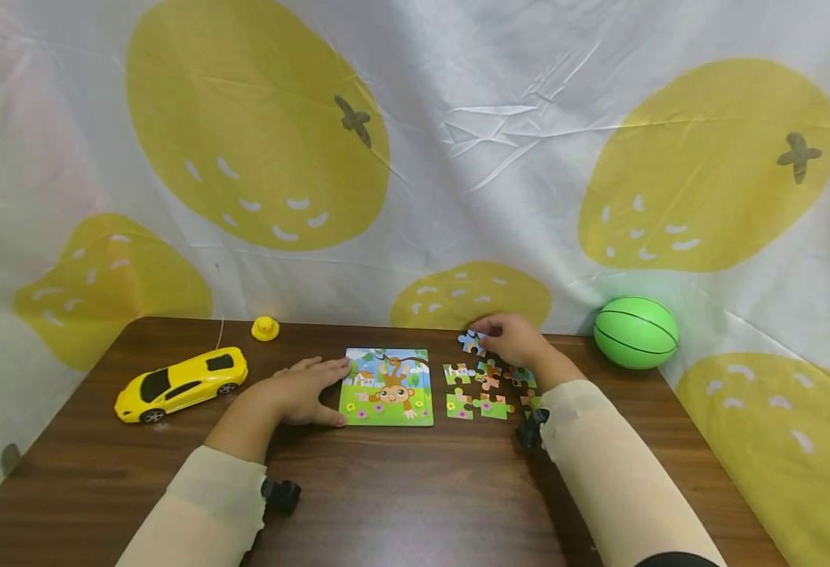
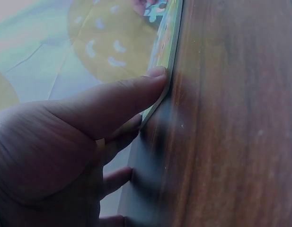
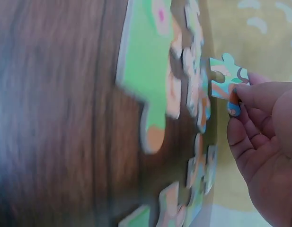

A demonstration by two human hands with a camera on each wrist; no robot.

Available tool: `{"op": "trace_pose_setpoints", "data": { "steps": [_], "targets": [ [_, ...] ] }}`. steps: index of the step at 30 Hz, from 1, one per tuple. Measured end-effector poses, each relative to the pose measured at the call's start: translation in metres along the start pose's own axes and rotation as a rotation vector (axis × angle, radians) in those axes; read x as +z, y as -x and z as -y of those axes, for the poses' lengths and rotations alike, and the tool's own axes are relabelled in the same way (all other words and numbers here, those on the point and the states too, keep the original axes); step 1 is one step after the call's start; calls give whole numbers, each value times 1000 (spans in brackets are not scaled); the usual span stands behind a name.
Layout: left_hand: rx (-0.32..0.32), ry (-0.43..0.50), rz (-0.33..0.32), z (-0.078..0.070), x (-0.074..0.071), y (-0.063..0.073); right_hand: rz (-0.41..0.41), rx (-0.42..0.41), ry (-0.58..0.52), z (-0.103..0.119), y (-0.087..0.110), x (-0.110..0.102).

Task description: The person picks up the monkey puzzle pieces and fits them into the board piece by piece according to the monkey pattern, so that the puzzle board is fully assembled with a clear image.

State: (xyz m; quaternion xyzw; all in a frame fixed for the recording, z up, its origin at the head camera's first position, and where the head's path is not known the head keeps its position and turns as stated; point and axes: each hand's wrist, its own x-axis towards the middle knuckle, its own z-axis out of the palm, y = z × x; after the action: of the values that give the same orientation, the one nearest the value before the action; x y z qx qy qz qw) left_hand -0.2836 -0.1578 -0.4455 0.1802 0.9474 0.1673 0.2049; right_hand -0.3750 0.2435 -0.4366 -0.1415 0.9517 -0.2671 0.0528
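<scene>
My right hand (image 1: 517, 340) pinches a jigsaw puzzle piece (image 1: 471, 342) between thumb and fingers. In the right wrist view the same piece (image 3: 223, 78) is lifted clear of the table. Below the hand, several loose puzzle pieces (image 1: 494, 406) lie on the tabletop, some partly hidden by my right arm. My left hand (image 1: 307, 394) rests at the left side of a square puzzle board (image 1: 387, 413) with a monkey picture. Its thumb (image 2: 131, 94) touches the board's near corner, and its fingers are spread, with one at the upper left edge.
A yellow toy car (image 1: 184, 383) stands left of my left hand, with a small yellow rubber duck (image 1: 265, 328) behind it. At the back right sits a green ball (image 1: 636, 332). A white cloth (image 1: 457, 197) with yellow fruit shapes hangs behind the brown wooden table (image 1: 415, 488).
</scene>
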Motion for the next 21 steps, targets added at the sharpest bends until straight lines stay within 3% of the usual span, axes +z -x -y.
{"op": "trace_pose_setpoints", "data": {
  "steps": [21],
  "targets": [
    [-9, -3, -7, -2, 0, 0, 44, -119, -250, 50, -4, 37]
  ]
}}
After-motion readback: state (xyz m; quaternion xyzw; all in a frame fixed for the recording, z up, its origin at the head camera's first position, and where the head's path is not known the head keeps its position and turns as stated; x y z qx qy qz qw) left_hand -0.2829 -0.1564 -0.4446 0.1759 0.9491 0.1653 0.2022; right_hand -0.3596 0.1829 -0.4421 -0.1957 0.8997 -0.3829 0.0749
